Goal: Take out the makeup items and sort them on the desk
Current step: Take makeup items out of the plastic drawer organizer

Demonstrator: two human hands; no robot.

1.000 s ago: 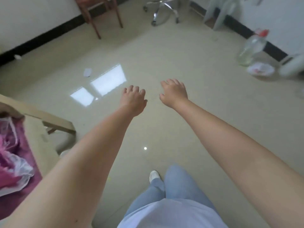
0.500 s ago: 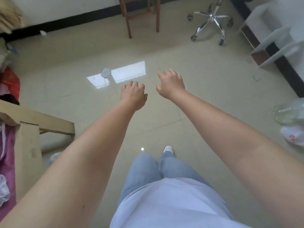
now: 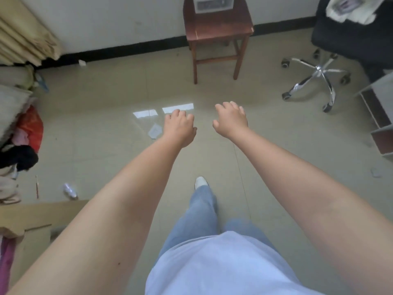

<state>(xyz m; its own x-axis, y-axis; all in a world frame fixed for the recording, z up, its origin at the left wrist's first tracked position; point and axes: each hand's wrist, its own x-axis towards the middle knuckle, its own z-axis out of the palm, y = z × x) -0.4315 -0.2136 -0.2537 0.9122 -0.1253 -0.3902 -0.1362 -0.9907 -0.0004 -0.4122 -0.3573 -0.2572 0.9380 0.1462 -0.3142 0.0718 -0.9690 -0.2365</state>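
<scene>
Both arms stretch out in front of me above a beige tiled floor. My left hand [image 3: 179,128] hangs with loosely curled fingers and holds nothing. A little to its right, my right hand [image 3: 230,120] is also relaxed and holds nothing. A small clear plastic drawer box [image 3: 213,4] stands on a brown wooden stool [image 3: 219,28] against the far wall, well beyond both hands. No makeup items or desk show plainly.
A black office chair [image 3: 350,37] with a chrome wheeled base [image 3: 319,79] stands at the right. White shelving [image 3: 380,116] lines the right edge. Clothes and bags [image 3: 23,135] pile up at the left, by a wooden frame [image 3: 38,216]. Paper scrap [image 3: 155,130] lies on the floor.
My view has swung left and forward across the room: the stool and office chair have come closer and more central. Both hands stay outstretched, holding nothing.
</scene>
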